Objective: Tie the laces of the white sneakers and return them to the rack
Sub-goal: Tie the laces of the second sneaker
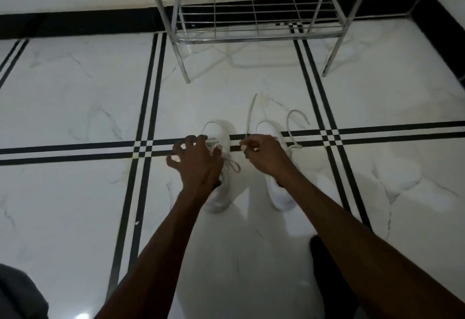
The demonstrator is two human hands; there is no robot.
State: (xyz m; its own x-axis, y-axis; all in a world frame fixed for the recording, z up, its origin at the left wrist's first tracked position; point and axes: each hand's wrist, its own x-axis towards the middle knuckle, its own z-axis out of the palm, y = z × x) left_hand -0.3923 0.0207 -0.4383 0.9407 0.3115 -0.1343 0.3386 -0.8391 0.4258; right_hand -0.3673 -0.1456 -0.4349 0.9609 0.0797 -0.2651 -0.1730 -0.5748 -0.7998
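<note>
My right hand pinches the limp lace of the right sneaker; left hand hangs spread, empty, over the left sneaker (light, soft; I'd grip the heel collars).

Floor: you stand over a glossy white marble-look tiled floor crossed by paired black stripes.
Centre of frame: your two white lace-up sneakers, left and right, sit side by side on it, apart.
Top centre: the chrome wire shoe rack stands on its legs.
</note>
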